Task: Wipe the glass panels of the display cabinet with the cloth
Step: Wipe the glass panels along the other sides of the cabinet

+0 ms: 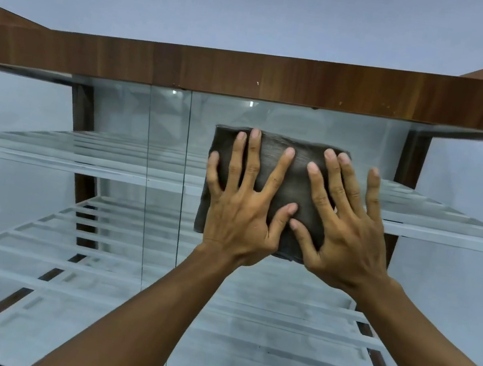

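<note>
A folded dark grey cloth lies flat against the right glass panel of the display cabinet, near its top. My left hand presses on the cloth's left half with straight, spread fingers. My right hand presses on its right half the same way, its outer fingers reaching past the cloth's edge onto the glass. The left glass panel overlaps the right one along a vertical seam.
The cabinet's brown wooden top rail runs across just above the cloth. White slatted shelves show behind the glass at two levels. Dark wooden posts stand at the back corners. A plain pale wall rises above.
</note>
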Demonstrator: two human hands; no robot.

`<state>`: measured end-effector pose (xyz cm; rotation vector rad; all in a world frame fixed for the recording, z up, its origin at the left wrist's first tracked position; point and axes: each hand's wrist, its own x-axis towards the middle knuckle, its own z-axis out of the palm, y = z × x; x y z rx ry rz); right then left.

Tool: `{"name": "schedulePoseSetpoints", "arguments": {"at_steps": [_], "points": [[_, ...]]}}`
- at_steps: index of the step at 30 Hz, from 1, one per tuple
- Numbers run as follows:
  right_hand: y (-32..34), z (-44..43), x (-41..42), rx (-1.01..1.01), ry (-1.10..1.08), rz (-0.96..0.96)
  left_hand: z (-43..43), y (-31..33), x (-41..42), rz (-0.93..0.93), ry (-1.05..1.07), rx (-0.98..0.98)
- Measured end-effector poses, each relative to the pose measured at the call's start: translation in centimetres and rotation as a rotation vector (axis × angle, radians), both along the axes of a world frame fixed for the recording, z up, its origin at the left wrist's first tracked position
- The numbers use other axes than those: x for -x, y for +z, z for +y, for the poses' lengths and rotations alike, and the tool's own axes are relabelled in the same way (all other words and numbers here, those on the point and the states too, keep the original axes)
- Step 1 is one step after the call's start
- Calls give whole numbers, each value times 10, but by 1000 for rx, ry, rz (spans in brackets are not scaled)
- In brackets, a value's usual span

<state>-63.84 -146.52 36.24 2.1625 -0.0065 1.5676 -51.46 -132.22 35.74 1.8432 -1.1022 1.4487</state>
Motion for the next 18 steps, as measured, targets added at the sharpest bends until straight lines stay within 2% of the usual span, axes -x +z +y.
{"name": "schedulePoseSetpoints", "arguments": {"at_steps": [6,13,18], "points": [[-10,-5,1,6,-89,1,19,-11,-27,-53,55,15],[-12,-4,0,2,-121,0,-3,-12,2,-45,24,-52],[-14,-5,-1,0,-154,-1,31,-39,-32,-29,74,-34]]}}
